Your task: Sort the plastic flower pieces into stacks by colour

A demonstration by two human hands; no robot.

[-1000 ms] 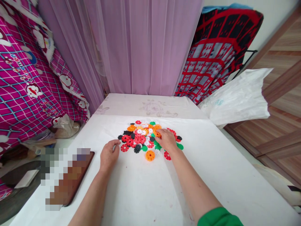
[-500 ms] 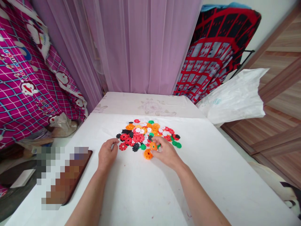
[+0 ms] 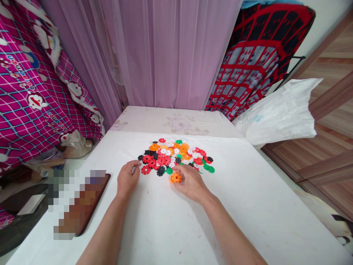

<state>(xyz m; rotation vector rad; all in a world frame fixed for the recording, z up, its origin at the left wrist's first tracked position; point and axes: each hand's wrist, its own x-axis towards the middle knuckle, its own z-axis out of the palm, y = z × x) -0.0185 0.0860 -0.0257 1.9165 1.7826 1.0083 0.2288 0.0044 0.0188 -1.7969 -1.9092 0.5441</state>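
One orange, round, slotted plastic disc [image 3: 177,177] sits in the grip of the right hand [image 3: 191,183], pinched between thumb and fingers. We find it by the near edge of the loose pile of red, white, black, green and orange slotted discs [image 3: 164,160] on the white-clothed bench [image 3: 160,224]. From the right palm it lies leftward; being round, it gives us no long axis, and its flat face is turned mostly our way. More orange shows behind its left rim; we cannot tell whether both are held. The left hand [image 3: 128,179] is farther off, beside the pile's left edge, its thumb and fingertips parted, with nothing visible between.
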